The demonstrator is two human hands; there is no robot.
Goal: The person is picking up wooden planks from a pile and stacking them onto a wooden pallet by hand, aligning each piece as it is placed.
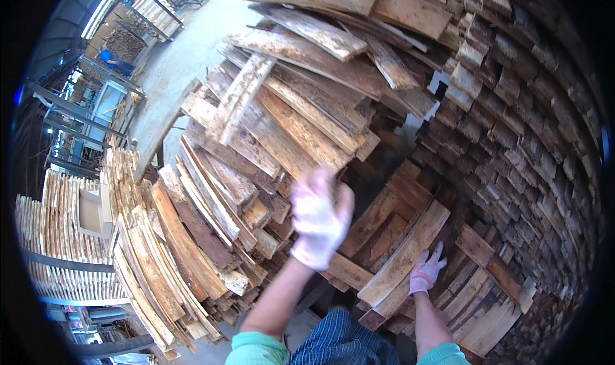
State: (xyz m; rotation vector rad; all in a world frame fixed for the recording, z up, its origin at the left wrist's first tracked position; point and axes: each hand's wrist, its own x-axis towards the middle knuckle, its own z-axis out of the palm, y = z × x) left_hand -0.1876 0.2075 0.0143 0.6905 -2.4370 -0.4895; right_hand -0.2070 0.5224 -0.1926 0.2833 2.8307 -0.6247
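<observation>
Fingers of the right hand spread flat on a plank; left hand, blurred, fingers loosely open, above the wood pile beside it.

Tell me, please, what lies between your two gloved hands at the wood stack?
In the head view, a long pale plank slants between the left hand and the right hand, with darker short boards beside it.

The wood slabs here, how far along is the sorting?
Done: rows of slabs stand stacked along the right. In hand: the right hand rests on a long pale slab; the left hand, blurred, hovers by the loose heap. Left: that big jumbled heap.
</observation>
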